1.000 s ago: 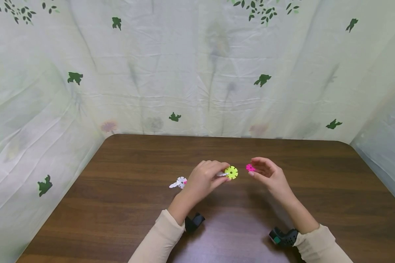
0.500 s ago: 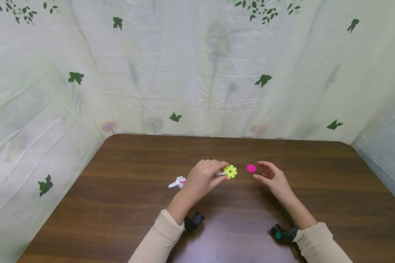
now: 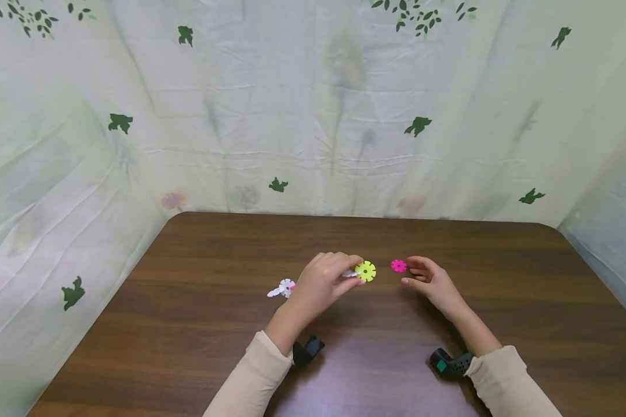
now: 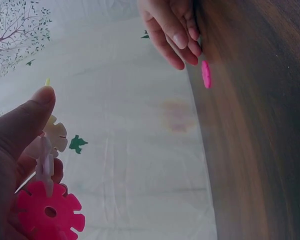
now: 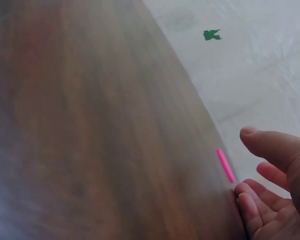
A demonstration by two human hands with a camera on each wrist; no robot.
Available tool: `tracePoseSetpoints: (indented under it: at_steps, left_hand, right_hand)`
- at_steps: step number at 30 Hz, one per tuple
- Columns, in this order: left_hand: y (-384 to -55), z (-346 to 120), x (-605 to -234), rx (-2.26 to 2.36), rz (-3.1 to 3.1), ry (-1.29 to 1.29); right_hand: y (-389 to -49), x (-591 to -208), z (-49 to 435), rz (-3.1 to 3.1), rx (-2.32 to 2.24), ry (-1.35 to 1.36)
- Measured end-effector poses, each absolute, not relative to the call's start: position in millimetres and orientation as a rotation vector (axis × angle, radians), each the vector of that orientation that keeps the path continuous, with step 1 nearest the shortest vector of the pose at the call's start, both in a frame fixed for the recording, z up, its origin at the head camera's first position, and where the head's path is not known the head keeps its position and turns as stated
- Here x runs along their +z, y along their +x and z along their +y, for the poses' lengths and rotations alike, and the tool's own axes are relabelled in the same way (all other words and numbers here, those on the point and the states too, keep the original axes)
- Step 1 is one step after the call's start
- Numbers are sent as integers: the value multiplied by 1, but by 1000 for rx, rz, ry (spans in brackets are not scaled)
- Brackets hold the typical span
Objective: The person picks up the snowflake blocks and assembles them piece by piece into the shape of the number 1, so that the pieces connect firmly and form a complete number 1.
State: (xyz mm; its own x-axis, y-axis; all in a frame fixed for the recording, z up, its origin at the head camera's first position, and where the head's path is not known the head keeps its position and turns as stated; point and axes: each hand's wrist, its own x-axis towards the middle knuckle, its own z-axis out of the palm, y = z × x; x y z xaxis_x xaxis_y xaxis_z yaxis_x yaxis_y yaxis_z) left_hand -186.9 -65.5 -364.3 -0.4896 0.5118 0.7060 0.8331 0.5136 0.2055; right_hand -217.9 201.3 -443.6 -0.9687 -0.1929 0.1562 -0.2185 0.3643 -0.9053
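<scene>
My left hand (image 3: 320, 284) pinches a chain of notched plastic snowflake discs between thumb and fingers. At its right end a yellow snowflake disc (image 3: 366, 271) faces up past the fingertips. White discs (image 3: 287, 288) stick out on the other side of the hand, and the palm hides the middle of the chain. The left wrist view shows a pink disc (image 4: 50, 212) slotted into the white ones. A separate pink snowflake disc (image 3: 399, 266) lies flat on the table. Right beside it, my right hand (image 3: 433, 284) holds its fingers loosely bent with nothing between them.
A dark brown wooden table (image 3: 188, 324) lies under both hands. Behind its far edge hangs a pale curtain (image 3: 302, 116) printed with green leaves. Black wrist cameras, one on the left wrist (image 3: 308, 351) and one on the right (image 3: 450, 365), hang low over the tabletop.
My right hand has let go of the pink disc and drawn back slightly to the right. The disc now lies flat beside its fingertips. My left hand has barely moved.
</scene>
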Motion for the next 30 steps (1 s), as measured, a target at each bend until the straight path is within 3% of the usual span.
tracePoseSetpoints:
  at_steps: [30]
  left_hand:
    - [-186, -64, -366, -711, -2193, -1095]
  right_hand:
    - [-237, -442, 189, -2772, 1134, 343]
